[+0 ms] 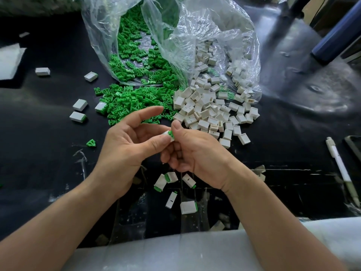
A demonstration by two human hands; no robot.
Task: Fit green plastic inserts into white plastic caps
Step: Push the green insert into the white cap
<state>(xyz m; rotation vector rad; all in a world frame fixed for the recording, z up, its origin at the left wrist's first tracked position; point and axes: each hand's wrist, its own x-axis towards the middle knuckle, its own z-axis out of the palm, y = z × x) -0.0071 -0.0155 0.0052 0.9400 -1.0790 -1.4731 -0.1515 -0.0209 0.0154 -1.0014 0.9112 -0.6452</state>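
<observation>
Both hands meet at the middle of the black table. My left hand (129,141) pinches a white cap (168,136) between thumb and fingers, its index finger stretched out. My right hand (195,153) presses a green insert (171,133) at the cap's mouth with thumb and curled fingers. Behind them a pile of loose green inserts (134,100) spills from a clear bag, and a pile of white caps (211,112) lies to its right. Several caps with green inserts in them (172,184) lie just below my hands.
The clear plastic bags (175,36) lie open at the back. Stray caps (80,110) sit at left, a lone green insert (91,143) nearer. A white pen (340,169) and a dark phone edge (354,147) lie at right. Pale foam (195,251) covers the near edge.
</observation>
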